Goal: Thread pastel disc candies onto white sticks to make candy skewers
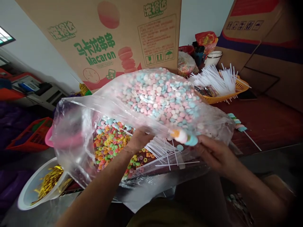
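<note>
My right hand (211, 153) is closed around the end of a candy skewer (181, 137), whose threaded pieces are orange, white, pink and blue. My left hand (140, 138) reaches in at the edge of a clear plastic bag (78, 132); its fingers are blurred and partly hidden, so I cannot see what they hold. Behind both hands the bag bulges with pink, white and blue marshmallow-like candies (163, 97). Colourful ring-shaped candies (110, 140) lie left of my left hand. White sticks (162, 148) are scattered between my hands, with a loose blue candy (180, 147) beside them.
Another candy skewer (239, 123) lies on the red table (272, 126) at right. An orange basket (241, 86) holds white sticks behind it. A Macaron cardboard box (132, 37) stands at the back. Lower left, a white bowl (26, 192) contains gold twist ties (50, 179).
</note>
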`<state>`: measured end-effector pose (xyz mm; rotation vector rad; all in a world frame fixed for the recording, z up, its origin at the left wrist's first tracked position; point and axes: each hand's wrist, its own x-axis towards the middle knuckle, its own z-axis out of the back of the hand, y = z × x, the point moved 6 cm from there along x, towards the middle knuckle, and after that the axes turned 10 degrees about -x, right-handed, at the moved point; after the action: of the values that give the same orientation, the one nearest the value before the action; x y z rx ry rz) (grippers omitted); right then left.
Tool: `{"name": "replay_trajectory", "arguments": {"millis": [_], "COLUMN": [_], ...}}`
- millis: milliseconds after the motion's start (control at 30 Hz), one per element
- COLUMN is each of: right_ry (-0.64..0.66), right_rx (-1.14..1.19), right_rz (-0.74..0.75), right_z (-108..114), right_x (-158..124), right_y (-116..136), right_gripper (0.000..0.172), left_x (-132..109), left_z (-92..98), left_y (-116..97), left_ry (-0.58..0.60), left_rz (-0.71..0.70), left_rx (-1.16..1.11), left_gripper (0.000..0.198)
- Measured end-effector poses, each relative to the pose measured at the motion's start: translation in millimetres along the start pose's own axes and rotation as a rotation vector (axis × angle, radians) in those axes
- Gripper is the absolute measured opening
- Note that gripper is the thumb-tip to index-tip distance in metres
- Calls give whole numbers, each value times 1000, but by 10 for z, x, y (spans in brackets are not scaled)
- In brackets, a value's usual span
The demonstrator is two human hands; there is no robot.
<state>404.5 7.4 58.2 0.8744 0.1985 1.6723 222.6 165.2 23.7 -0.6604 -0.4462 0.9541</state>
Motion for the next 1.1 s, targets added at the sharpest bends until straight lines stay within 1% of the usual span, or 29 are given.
{"name": "replay_trajectory", "arguments": {"millis": [33, 67, 133, 233, 267, 300, 367, 400, 500, 567, 633, 667, 733, 800, 833, 900, 967, 1033, 1100], "right_ry": [70, 119, 141, 111, 133, 167, 241, 267, 303, 307, 303, 291, 227, 139, 105, 79, 24, -36, -53], "right_rx": [37, 67, 88, 23, -18, -55, -105, -120, -165, -190, -204, -209, -171, -37, 63, 241, 375, 463, 514], "right_rz": [-6, -10, -34, -50, -21, 15, 80, 93, 85, 69, 62, 47, -46, -181, -235, -269, -314, -385, -431], "right_z": [-132, -261, -481, -698, -758, -811, -893, -918, -944, -920, -861, -817, -710, -653, -675, -821, -1001, -1150, -1242], "right_x": [-56, -85, -46, 186, 274, 350, 444, 460, 422, 370, 320, 296, 237, 146, 92, 1, -54, -75, -64], "right_y": [14, 4, -117, -446, -543, -625, -737, -773, -826, -837, -825, -808, -736, -571, -443, -111, 178, 358, 462], "right_gripper": [19, 19, 18, 11, 10, 12, 17, 15, 13, 15, 14, 15, 16, 17, 17, 19, 20, 19, 18], "left_x": [-62, -111, -182, -321, -400, -493, -701, -805, -1064, -1161, -1199, -1205, -1206, -1198, -1193, -1182, -1194, -1239, -1310], "left_z": [-2, -6, -54, -181, -225, -264, -316, -330, -316, -282, -255, -249, -253, -278, -295, -320, -303, -247, -182], "left_y": [15, 32, 47, 135, 176, 213, 269, 287, 322, 319, 291, 277, 260, 253, 247, 211, 151, 78, 15], "left_ry": [1, -23, -55, -69, -71, -73, -80, -81, -140, -188, -198, -193, -198, -233, -255, -297, -332, -334, -304], "left_rz": [31, 69, 117, 286, 360, 430, 535, 574, 652, 651, 599, 568, 519, 487, 475, 433, 380, 326, 282], "left_rx": [-57, -156, -325, -688, -811, -929, -1117, -1175, -1253, -1263, -1267, -1261, -1240, -1219, -1211, -1196, -1148, -1079, -1060], "left_gripper": [9, 8, 13, 18, 18, 21, 27, 30, 39, 42, 41, 39, 35, 34, 34, 33, 32, 30, 28]}}
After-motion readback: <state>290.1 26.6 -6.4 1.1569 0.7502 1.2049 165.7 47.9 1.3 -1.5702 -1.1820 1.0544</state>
